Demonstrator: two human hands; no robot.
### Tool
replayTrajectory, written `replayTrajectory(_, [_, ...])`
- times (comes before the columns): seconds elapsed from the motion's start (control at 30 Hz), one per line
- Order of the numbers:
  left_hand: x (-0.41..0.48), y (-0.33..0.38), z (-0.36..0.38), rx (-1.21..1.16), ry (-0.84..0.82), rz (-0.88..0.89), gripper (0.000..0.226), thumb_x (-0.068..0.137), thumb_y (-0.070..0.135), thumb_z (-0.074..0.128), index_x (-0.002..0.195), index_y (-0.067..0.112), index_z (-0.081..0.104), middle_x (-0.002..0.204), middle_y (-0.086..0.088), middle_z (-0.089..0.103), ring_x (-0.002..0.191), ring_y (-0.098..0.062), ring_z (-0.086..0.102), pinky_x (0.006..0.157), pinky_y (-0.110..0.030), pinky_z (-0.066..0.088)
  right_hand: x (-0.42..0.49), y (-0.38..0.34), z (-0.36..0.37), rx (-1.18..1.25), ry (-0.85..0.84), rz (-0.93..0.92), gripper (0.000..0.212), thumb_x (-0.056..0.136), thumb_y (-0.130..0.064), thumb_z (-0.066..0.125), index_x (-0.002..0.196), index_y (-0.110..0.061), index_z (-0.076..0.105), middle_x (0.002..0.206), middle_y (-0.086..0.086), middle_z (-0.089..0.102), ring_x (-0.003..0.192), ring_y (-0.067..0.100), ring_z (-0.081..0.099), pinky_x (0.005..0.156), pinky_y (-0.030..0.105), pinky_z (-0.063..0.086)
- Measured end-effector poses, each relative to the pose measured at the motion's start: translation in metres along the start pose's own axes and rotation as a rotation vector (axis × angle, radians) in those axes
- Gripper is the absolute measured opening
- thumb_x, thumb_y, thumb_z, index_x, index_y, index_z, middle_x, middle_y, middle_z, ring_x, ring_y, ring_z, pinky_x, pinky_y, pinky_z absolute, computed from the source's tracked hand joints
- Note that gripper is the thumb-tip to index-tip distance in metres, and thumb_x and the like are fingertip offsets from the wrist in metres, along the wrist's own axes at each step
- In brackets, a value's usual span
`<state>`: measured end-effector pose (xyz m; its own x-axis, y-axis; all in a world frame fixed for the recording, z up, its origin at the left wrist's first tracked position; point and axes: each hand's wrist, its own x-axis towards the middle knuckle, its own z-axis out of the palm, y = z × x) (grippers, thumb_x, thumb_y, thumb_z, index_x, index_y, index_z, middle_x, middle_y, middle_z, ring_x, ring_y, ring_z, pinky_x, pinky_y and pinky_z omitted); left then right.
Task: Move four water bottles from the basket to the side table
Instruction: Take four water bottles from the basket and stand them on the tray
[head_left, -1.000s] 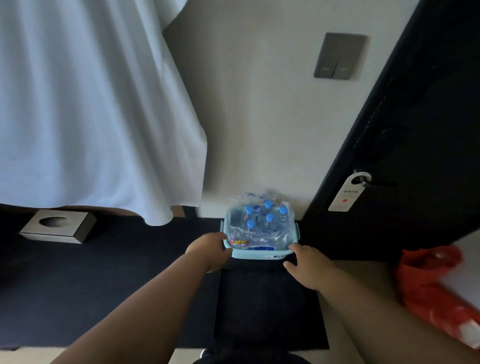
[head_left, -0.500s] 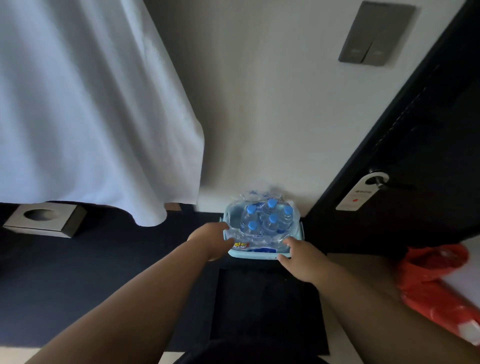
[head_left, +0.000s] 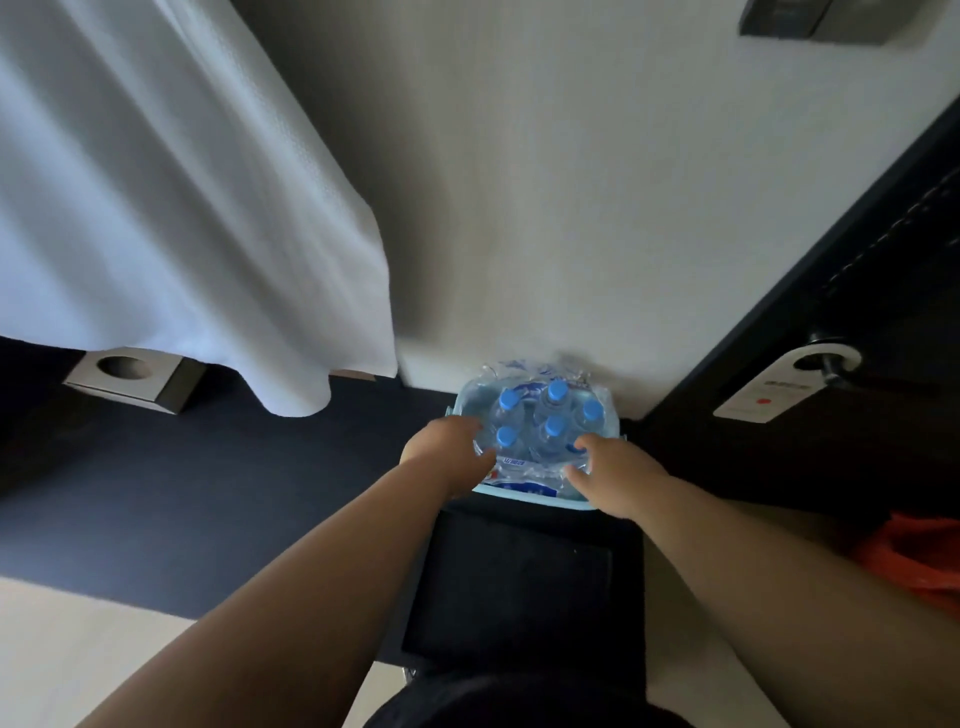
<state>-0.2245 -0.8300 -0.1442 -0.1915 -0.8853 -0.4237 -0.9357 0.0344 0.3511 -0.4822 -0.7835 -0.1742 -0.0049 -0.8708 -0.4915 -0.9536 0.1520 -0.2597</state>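
A light blue basket (head_left: 524, 492) stands against the wall, at the far end of a black flat surface (head_left: 519, 577). Inside are several clear water bottles with blue caps (head_left: 557, 426), held together in crinkled plastic wrap (head_left: 519, 470). My left hand (head_left: 444, 449) is at the basket's left side, its fingers curled into the wrap beside the front left bottle. My right hand (head_left: 615, 470) is at the right side, with forefinger and thumb closing on the wrap by the front right bottle. The bottles' lower parts are hidden by the basket.
A white cloth (head_left: 171, 218) hangs at the left above a grey tissue box (head_left: 132, 379) on a dark surface. A black door (head_left: 857, 364) with a white hanger sign (head_left: 774, 395) is at the right. An orange bag (head_left: 914, 561) lies at the lower right.
Both hands have moved from the basket's outer front corners up and inward onto the wrapped bottles. The view has come closer to the basket.
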Motion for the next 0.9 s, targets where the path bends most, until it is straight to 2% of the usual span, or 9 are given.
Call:
replayTrajectory(0.13, [0.02, 0.015, 0.008, 0.055, 0.021, -0.025, 0.039, 0.083, 0.055, 0.057, 0.115, 0.033, 0.062, 0.108, 0.005, 0.066, 0.092, -0.019, 0.062, 0.076, -0.038, 0.055, 0.022, -0.002, -0.005, 0.009, 0.028, 0.017, 0.05, 0.098, -0.056, 0.049, 0.137, -0.025, 0.051, 0.11, -0.001, 0.066, 0.086, 0.017, 0.064, 0.073, 0.036, 0.054])
replayTrajectory(0.27, [0.037, 0.022, 0.016, 0.151, 0.006, -0.023, 0.027, 0.085, 0.045, 0.057, 0.107, 0.03, 0.062, 0.099, 0.004, 0.066, 0.081, -0.019, 0.055, 0.065, -0.033, 0.045, 0.041, -0.006, -0.008, 0.001, 0.031, 0.037, 0.041, 0.098, -0.05, 0.05, 0.131, -0.026, 0.053, 0.098, -0.004, 0.061, 0.075, 0.013, 0.056, 0.06, 0.032, 0.043])
replayTrajectory(0.33, [0.042, 0.023, 0.021, 0.184, -0.007, -0.009, 0.023, 0.085, 0.042, 0.059, 0.105, 0.031, 0.064, 0.094, 0.004, 0.065, 0.078, -0.019, 0.056, 0.063, -0.032, 0.043, 0.048, -0.009, -0.007, 0.009, 0.038, 0.049, 0.038, 0.097, -0.047, 0.05, 0.129, -0.025, 0.053, 0.096, -0.006, 0.061, 0.076, 0.014, 0.058, 0.059, 0.033, 0.043])
replayTrajectory(0.4, [0.046, 0.022, 0.029, 0.207, -0.007, 0.011, 0.023, 0.086, 0.044, 0.06, 0.105, 0.032, 0.064, 0.086, 0.006, 0.059, 0.075, -0.018, 0.055, 0.062, -0.031, 0.042, 0.053, -0.012, -0.003, 0.026, 0.044, 0.056, 0.04, 0.098, -0.046, 0.051, 0.132, -0.025, 0.051, 0.107, -0.002, 0.065, 0.086, 0.02, 0.062, 0.068, 0.036, 0.05])
replayTrajectory(0.47, [0.05, 0.022, 0.036, 0.212, 0.0, 0.026, 0.025, 0.087, 0.046, 0.059, 0.106, 0.031, 0.063, 0.087, 0.006, 0.06, 0.077, -0.018, 0.058, 0.064, -0.032, 0.046, 0.056, -0.016, 0.002, 0.04, 0.054, 0.058, 0.04, 0.097, -0.048, 0.051, 0.131, -0.027, 0.051, 0.109, 0.0, 0.065, 0.087, 0.021, 0.062, 0.068, 0.036, 0.05])
replayTrajectory(0.57, [0.058, 0.021, 0.047, 0.242, 0.017, 0.04, 0.026, 0.088, 0.05, 0.058, 0.105, 0.031, 0.06, 0.092, 0.004, 0.064, 0.081, -0.021, 0.061, 0.067, -0.033, 0.047, 0.061, -0.019, 0.011, 0.053, 0.06, 0.072, 0.039, 0.097, -0.051, 0.053, 0.129, -0.029, 0.049, 0.097, -0.004, 0.06, 0.076, 0.016, 0.057, 0.053, 0.03, 0.037])
replayTrajectory(0.63, [0.064, 0.021, 0.053, 0.271, 0.032, 0.057, 0.023, 0.088, 0.049, 0.058, 0.102, 0.03, 0.06, 0.088, 0.003, 0.065, 0.077, -0.021, 0.059, 0.067, -0.033, 0.043, 0.064, -0.02, 0.016, 0.056, 0.076, 0.081, 0.04, 0.097, -0.051, 0.054, 0.128, -0.028, 0.048, 0.088, -0.007, 0.056, 0.07, 0.013, 0.054, 0.049, 0.029, 0.032])
replayTrajectory(0.9, [0.064, 0.015, 0.075, 0.223, 0.16, 0.085, 0.011, 0.09, 0.04, 0.06, 0.099, 0.034, 0.059, 0.082, 0.007, 0.063, 0.074, -0.018, 0.054, 0.081, -0.036, 0.04, 0.069, -0.021, 0.028, 0.022, 0.118, 0.057, 0.03, 0.1, -0.044, 0.055, 0.122, -0.024, 0.048, 0.079, -0.002, 0.052, 0.076, 0.023, 0.057, 0.054, 0.032, 0.036])
